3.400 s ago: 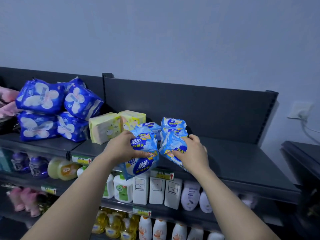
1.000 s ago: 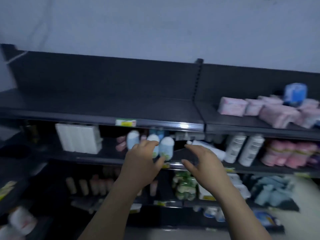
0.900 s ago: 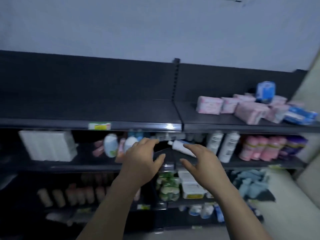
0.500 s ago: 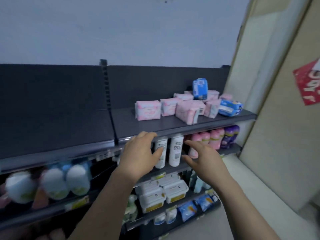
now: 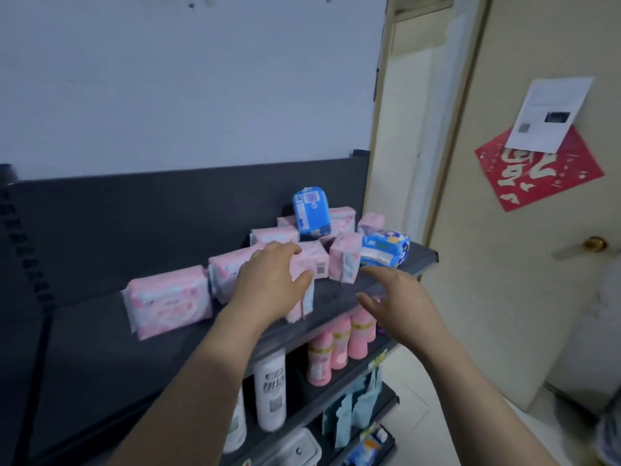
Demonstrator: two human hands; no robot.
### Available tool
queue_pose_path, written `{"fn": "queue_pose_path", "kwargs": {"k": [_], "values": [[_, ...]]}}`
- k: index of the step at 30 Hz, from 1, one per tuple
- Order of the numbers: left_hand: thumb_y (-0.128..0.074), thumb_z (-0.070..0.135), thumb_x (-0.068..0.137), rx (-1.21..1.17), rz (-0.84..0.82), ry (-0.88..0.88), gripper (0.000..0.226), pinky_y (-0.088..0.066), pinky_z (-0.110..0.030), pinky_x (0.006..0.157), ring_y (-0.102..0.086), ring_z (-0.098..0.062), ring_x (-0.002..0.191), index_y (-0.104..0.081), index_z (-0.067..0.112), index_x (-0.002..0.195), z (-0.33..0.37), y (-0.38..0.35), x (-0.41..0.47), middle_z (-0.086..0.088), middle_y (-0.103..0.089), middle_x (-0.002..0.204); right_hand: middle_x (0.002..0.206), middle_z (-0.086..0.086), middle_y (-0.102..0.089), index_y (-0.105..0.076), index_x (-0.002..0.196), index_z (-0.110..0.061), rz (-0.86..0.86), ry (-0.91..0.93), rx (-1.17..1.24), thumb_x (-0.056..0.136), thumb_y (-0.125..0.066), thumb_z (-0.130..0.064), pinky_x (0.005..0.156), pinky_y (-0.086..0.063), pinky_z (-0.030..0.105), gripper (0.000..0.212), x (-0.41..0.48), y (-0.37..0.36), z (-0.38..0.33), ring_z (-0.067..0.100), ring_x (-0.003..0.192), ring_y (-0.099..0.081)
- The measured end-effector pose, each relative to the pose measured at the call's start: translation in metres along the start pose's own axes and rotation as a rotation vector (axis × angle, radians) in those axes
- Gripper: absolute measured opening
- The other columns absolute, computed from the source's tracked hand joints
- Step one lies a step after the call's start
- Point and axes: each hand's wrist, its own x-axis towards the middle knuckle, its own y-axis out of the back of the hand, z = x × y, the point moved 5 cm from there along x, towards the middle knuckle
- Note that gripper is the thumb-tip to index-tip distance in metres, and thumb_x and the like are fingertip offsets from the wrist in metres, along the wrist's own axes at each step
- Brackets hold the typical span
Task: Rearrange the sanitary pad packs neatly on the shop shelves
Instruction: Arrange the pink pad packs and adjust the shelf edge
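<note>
Several pink sanitary pad packs lie jumbled at the right end of the dark top shelf. One pink pack stands apart at the front left. A blue pack stands upright on top of the pink pile, and a blue-and-white pack lies at the shelf's right end. My left hand is in front of a pink pack with relaxed fingers and holds nothing. My right hand hovers open over the shelf's front edge, below the blue-and-white pack.
The shelf below carries pink bottles and a white bottle. Lower shelves hold teal packets and tubs. A cream door with a brass knob and a red poster stands close on the right.
I let go of the blue packs and my view swung along the shelves to the pink pile. Both empty hands have risen from the lower shelf level up to the pink packs.
</note>
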Motion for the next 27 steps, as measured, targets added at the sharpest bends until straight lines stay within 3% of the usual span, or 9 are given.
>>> {"fn": "queue_pose_path", "kwargs": {"k": [8,12,15,21,27], "values": [[-0.058,0.048,0.088,0.049,-0.007,0.091,0.047,-0.049,-0.041,0.088,-0.054,-0.029,0.111,-0.055,0.018,0.123,0.016,-0.05,0.118,-0.007,-0.053,0.125,0.128,0.0,-0.061,-0.057,0.131,-0.026,0.033,-0.071,0.007,0.087,-0.063,-0.035,0.092,-0.041,0.032,0.045,0.081,-0.014,0.067,0.023,0.118,-0.053],[-0.059,0.052,0.086,0.073,-0.023,0.224,0.061,-0.046,-0.041,0.086,-0.052,-0.035,0.111,-0.045,0.015,0.133,0.013,-0.08,0.173,-0.013,-0.047,0.126,0.128,-0.001,-0.062,-0.057,0.131,-0.023,0.027,-0.014,0.026,0.087,-0.063,-0.035,0.094,-0.04,0.031,0.045,0.124,-0.023,0.096,0.02,0.119,-0.053],[-0.06,0.056,0.084,0.052,-0.034,0.358,0.077,-0.044,-0.041,0.09,-0.049,-0.038,0.114,-0.031,0.014,0.141,0.006,-0.101,0.211,-0.017,-0.041,0.131,0.116,0.002,-0.066,-0.062,0.121,-0.021,0.01,0.014,0.031,0.087,-0.064,-0.033,0.088,-0.042,0.033,0.037,0.157,-0.026,0.119,0.023,0.109,-0.057],[-0.07,0.065,0.071,-0.041,-0.014,0.559,0.102,-0.044,-0.046,0.097,-0.05,-0.04,0.114,-0.017,0.017,0.144,-0.014,-0.141,0.264,-0.02,-0.036,0.133,0.125,0.003,-0.061,-0.054,0.134,-0.023,-0.073,0.017,0.036,0.088,-0.062,-0.037,0.093,-0.042,0.033,0.049,0.207,-0.034,0.167,0.024,0.114,-0.054],[-0.075,0.042,0.076,-0.075,0.086,0.569,0.096,-0.045,-0.047,0.093,-0.052,-0.042,0.11,-0.013,0.022,0.146,-0.018,-0.15,0.272,-0.02,-0.04,0.128,0.128,-0.001,-0.058,-0.049,0.136,-0.026,-0.144,0.03,0.018,0.079,-0.064,-0.059,0.095,-0.045,0.037,0.068,0.229,-0.048,0.195,0.02,0.116,-0.052]]}}
